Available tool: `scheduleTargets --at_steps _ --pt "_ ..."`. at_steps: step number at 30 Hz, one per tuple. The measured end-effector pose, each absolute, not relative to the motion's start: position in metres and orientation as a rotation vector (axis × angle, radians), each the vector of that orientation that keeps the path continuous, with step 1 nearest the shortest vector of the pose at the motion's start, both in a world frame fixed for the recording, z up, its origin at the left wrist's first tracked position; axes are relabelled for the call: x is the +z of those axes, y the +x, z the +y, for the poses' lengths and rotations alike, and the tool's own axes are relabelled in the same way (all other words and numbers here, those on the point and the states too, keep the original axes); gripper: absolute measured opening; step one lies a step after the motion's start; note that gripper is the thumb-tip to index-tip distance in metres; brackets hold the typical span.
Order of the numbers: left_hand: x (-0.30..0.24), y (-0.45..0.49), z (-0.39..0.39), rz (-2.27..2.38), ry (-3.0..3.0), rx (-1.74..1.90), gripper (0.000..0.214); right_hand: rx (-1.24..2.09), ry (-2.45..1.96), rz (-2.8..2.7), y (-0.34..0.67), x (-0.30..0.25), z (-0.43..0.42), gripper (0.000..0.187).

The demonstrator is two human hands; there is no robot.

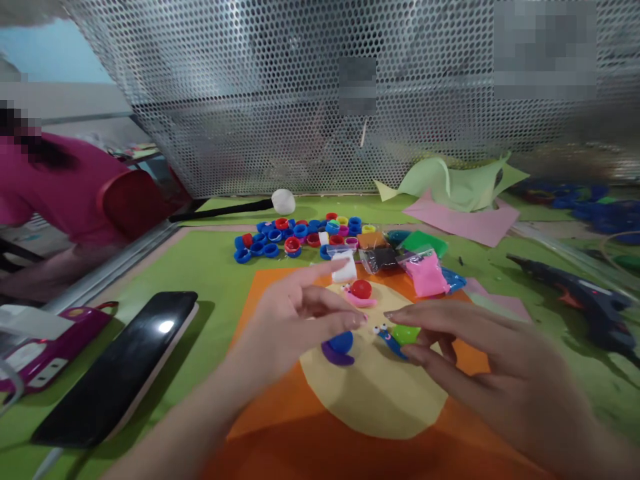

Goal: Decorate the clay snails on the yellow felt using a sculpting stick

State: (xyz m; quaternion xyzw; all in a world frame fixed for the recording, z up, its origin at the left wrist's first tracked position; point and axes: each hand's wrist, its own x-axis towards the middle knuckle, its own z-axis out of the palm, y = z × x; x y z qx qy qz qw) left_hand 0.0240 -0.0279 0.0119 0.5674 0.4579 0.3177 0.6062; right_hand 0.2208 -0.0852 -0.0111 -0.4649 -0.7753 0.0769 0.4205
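Snail (404,333), green-shelled | right hand (493,360) touching | left hand (285,327) near blue-shelled snail (342,343)

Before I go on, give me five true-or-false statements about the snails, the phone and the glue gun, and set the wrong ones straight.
1. The red-shelled snail has a pink body. True.
2. The green-shelled snail is nearest the left hand. False: the green-shelled snail is at the fingers of the right hand.
3. The blue-shelled snail lies on the cream circle. True.
4. The phone lies screen down. False: the phone lies with its dark screen facing up.
5. The glue gun is to the right of the orange sheet. True.
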Motion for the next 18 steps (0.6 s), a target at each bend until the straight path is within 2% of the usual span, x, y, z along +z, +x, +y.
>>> scheduleTargets --at_steps 2,5,7,11,16,18 --pt "0.018 0.019 -0.026 1.181 1.513 0.77 0.052 0.214 -1.171 -1.937 0.221 -0.014 -0.084 0.015" --pt "0.019 0.013 -0.027 1.332 1.709 0.727 0.018 0.272 -1.177 -1.958 0.221 -0.02 -0.082 0.017" --pt "0.013 0.007 -0.03 1.369 1.737 0.659 0.007 0.321 -1.173 -1.993 0.22 -0.026 -0.081 0.018" --pt "-0.009 -0.005 -0.032 1.434 1.753 0.565 0.012 0.404 -1.194 -2.005 0.219 -0.037 -0.076 0.019" --pt "-0.027 -0.009 -0.035 1.474 1.725 0.626 0.046 0.375 -1.287 -2.029 0.222 -0.05 -0.07 0.019" --pt "-0.03 -0.007 -0.037 1.438 1.756 0.692 0.04 0.375 -1.285 -2.062 0.224 -0.053 -0.068 0.02"
